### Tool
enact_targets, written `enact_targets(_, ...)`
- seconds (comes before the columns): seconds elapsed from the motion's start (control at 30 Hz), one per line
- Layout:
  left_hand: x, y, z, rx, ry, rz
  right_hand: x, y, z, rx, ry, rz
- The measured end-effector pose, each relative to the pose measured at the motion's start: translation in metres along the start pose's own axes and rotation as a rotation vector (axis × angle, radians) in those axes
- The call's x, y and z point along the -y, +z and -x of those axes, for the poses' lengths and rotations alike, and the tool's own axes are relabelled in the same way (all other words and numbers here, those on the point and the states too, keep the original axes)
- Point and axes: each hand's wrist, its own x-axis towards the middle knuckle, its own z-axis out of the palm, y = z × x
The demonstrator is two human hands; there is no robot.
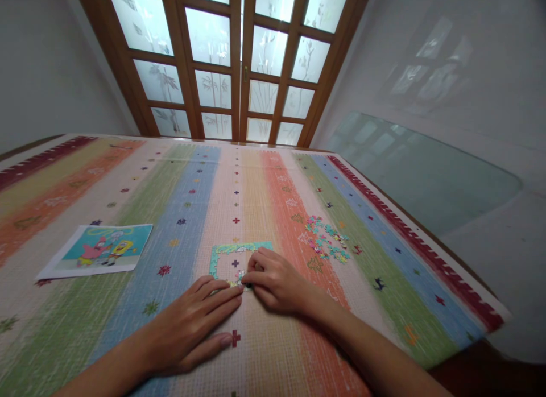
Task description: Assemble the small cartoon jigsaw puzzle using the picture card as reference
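Observation:
A partly joined jigsaw puzzle (pixel 214 260) lies on the table in front of me, its teal edge pieces forming a frame around bare cloth. My left hand (pixel 194 317) rests flat with fingers stretched out, the fingertips on the puzzle's near edge. My right hand (pixel 273 280) is at the near right part of the frame, thumb and forefinger pinched together over a small puzzle piece (pixel 242 276). That piece is mostly covered by the fingers. The frame's right side is hidden behind my right hand.
Loose puzzle pieces (pixel 328 240) lie scattered to the right of the frame. A printed cartoon picture (pixel 104 246) on white paper lies at the left. Striped cloth (pixel 170 249) covers the table. Beyond stand glazed wooden doors (pixel 241 73), with a wall at the right.

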Motion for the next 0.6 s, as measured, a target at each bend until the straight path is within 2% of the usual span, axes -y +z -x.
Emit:
enact_targets(0.1, 0.001, 0.002, 0.003, -0.027, -0.026, -0.038, -0.002, 0.001, 0.000, -0.017, 0.008, -0.013)
enact_targets(0.4, 0.010, 0.021, 0.022, -0.007, -0.067, -0.075, -0.006, 0.004, 0.001, -0.045, 0.019, -0.080)
enact_targets(0.6, 0.008, 0.018, 0.021, 0.007, -0.074, -0.118, -0.008, 0.007, 0.001, -0.051, -0.009, -0.080)
